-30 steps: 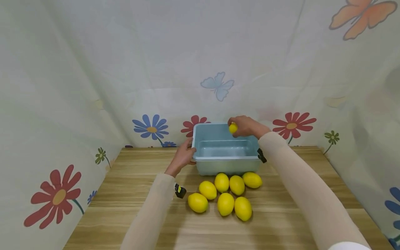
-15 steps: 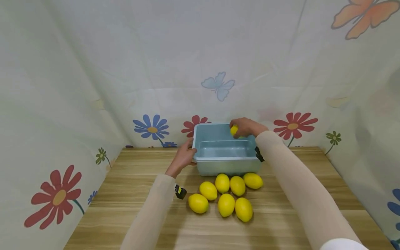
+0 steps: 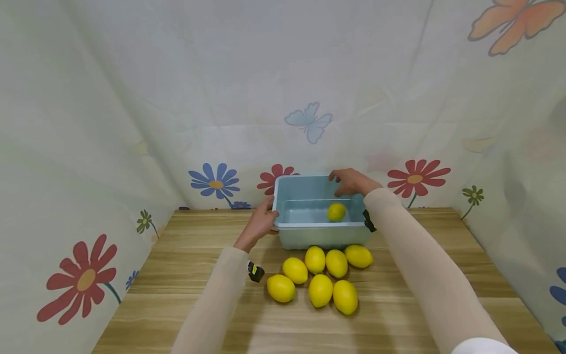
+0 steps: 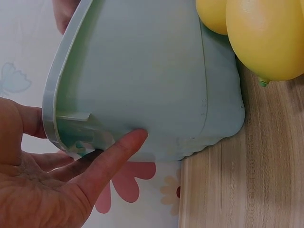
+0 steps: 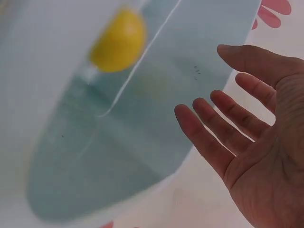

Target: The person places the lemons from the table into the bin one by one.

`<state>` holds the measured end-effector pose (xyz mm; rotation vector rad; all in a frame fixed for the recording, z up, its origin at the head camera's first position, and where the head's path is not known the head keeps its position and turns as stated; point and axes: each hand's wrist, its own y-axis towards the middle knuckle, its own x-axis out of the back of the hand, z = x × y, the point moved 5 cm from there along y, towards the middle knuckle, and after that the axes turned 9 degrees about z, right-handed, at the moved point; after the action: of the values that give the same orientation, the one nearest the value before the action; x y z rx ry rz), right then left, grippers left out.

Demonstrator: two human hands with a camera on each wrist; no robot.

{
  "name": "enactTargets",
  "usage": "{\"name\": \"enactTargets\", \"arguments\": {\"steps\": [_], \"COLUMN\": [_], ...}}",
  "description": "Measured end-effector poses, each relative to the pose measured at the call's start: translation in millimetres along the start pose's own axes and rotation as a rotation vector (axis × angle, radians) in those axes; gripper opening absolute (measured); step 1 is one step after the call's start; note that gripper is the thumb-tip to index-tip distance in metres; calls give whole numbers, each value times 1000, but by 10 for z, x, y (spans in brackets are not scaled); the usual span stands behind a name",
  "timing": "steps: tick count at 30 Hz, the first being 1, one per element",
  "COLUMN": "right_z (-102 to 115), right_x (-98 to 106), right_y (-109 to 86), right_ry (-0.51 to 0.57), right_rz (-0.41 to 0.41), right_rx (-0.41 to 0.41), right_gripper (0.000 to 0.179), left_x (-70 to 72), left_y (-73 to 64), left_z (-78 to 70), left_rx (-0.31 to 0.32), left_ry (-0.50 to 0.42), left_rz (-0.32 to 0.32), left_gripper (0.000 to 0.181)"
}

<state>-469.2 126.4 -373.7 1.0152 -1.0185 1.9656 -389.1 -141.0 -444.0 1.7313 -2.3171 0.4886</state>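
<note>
A light blue plastic bin (image 3: 318, 238) stands toward the back of the wooden table. One yellow lemon (image 3: 336, 212) lies inside on its floor, right of the middle; it also shows in the right wrist view as a blurred lemon (image 5: 119, 42). My left hand (image 3: 258, 223) grips the bin's left rim, one finger along the outer wall in the left wrist view. Over the bin's back right part hovers my right hand (image 3: 352, 182), fingers spread and holding nothing. Several more lemons (image 3: 320, 290) lie in a loose cluster before the bin.
The wooden table (image 3: 177, 295) extends left, right and in front of the lemons. Right behind the bin hangs a pale curtain (image 3: 247, 132) printed with flowers and butterflies, and it also closes off both sides.
My right hand lowered a lemon into the bin and let it go; the lemon now lies on the bin's floor. The left hand keeps its hold on the rim.
</note>
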Motion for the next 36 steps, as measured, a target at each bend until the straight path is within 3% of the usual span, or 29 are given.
{"name": "enactTargets", "arguments": {"steps": [13,21,36], "right_z": [216,288,449], "right_x": [149,75,-40], "right_y": [-233,-398,-699], "right_ry": [-127,-167,-245], "right_rz": [-78,-80,-175], "right_rx": [99,112,202], "right_gripper": [52,51,48], "left_x": [-18,-18,-13], "left_y": [7,-9,-19], "left_z": [16,10,16], "left_rx": [-10,-8,-4], "left_ry": [-8,-2,0], "left_rz": [10,-4,-13], "left_gripper": [59,59,57]}}
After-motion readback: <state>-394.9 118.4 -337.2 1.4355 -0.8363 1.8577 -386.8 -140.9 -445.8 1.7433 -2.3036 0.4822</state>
